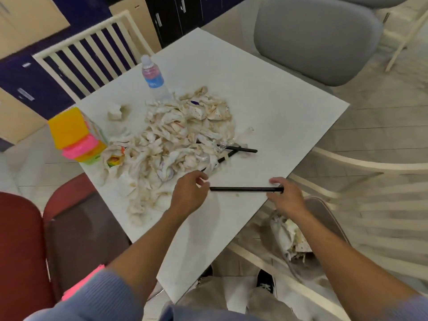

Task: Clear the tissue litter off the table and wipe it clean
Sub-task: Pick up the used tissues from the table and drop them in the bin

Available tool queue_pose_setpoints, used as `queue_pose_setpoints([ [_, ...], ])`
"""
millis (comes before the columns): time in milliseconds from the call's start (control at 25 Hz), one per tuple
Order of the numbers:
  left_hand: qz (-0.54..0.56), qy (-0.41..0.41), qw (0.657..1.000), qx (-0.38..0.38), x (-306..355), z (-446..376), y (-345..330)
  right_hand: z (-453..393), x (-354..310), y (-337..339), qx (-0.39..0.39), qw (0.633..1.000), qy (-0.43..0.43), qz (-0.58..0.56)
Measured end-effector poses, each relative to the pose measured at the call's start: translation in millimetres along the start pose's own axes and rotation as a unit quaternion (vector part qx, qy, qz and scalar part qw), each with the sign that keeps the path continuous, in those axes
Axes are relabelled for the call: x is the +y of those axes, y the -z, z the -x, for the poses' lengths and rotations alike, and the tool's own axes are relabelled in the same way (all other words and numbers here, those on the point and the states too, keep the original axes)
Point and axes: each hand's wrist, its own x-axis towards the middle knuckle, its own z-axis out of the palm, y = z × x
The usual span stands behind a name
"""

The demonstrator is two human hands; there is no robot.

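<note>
While the right hand (286,198) grips one end of a black stick (245,189), the left hand (188,193) hovers empty, fingers loosely curled. Tissue litter (176,135) covers the surface (278,107); remove sticks first, then gather inward.

Water bottle (152,77) upright near the far corner of the table (266,107), yellow and pink box (77,135) at its left corner, white slatted chair (92,54) behind, grey chair (317,40) beyond its far right edge, red chair (18,246) near its left side.
</note>
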Motion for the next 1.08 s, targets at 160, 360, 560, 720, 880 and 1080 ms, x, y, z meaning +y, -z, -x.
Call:
queue_pose_setpoints([
  [160,-0.047,-0.027,0.998,0.013,-37,-29,23,8,-12,-5,0.036,0.999,-0.021,-0.016],
  [360,-0.117,-0.066,0.99,-0.043,-53,-52,20,32,-7,8,0.072,0.993,-0.035,-0.085],
  [560,-0.14,-0.064,0.987,-0.048,-39,-46,11,44,40,44,0.148,0.984,-0.035,-0.091],
  [720,-0.021,0.002,0.997,-0.069,-15,-9,-5,68,89,69,0.206,0.971,-0.068,-0.099],
  [880,0.103,0.05,0.99,-0.085,16,48,-34,101,147,84,0.202,0.965,-0.137,-0.099],
  [1080,0.15,0.06,0.977,-0.142,49,112,-76,132,178,108,0.167,0.972,-0.16,-0.028],
])
